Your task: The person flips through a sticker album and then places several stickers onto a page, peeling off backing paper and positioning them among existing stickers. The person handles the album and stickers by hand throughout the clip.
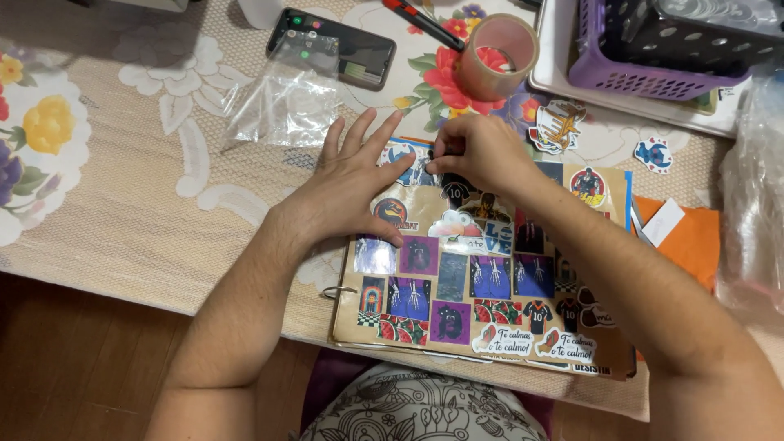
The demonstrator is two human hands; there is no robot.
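Brown sticker sheet [482,278] | left hand [355,192] flat, released | right hand [478,151] pinching something hidden

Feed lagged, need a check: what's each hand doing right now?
Left hand: open, flat on the sticker-covered notebook.
Right hand: fingers pinched at a sticker; grip unclear.

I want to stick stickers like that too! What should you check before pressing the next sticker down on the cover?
1. Cover held steady: ok, the left hand lies flat on the sticker-covered notebook.
2. Sticker in the grip: cannot tell, the right hand pinches something small at the notebook's top edge.
3. Bare spot to fill: ok, plain brown shows near the top.
4. More stickers ready: ok, loose stickers lie on the tablecloth.
5. Tape roll out of the way: ok, above the hands.
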